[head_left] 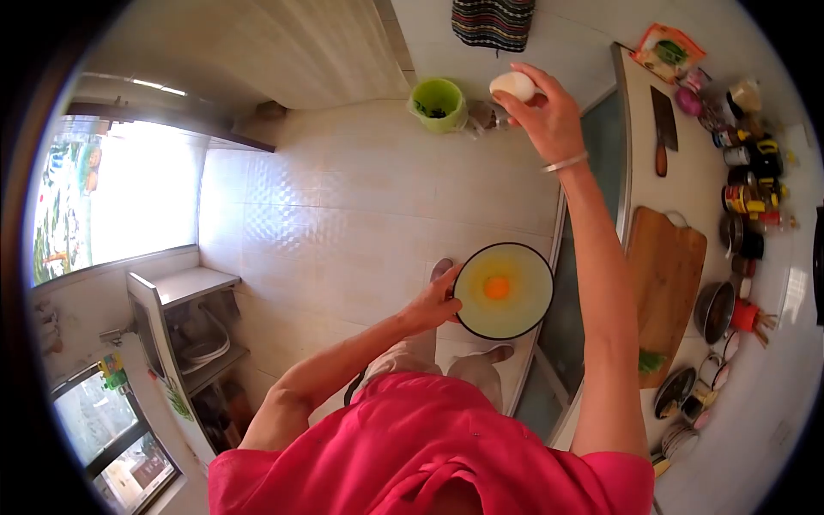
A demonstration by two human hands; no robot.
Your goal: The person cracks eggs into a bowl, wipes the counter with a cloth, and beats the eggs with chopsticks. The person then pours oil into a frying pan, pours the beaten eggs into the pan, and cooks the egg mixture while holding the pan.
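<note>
My left hand (432, 304) grips the left rim of a round, pale bowl (536, 268) with a dark edge, holding it in front of my legs. A raw egg with an orange yolk (496, 287) lies in the bowl, its yolk whole. My right hand (549, 116) is stretched far forward, its fingers closed around a white eggshell (512, 85). Whether the shell's halves are nested together, I cannot tell. Just left of that hand, lower down, a lime-green bin (439, 105) with a liner and dark scraps inside stands on the floor.
Along the right runs a counter with a cleaver (663, 129), a wooden cutting board (665, 283) and several jars and bottles (742, 199). An open cabinet (202, 335) stands at the left. A striped cloth (493, 23) hangs at the top.
</note>
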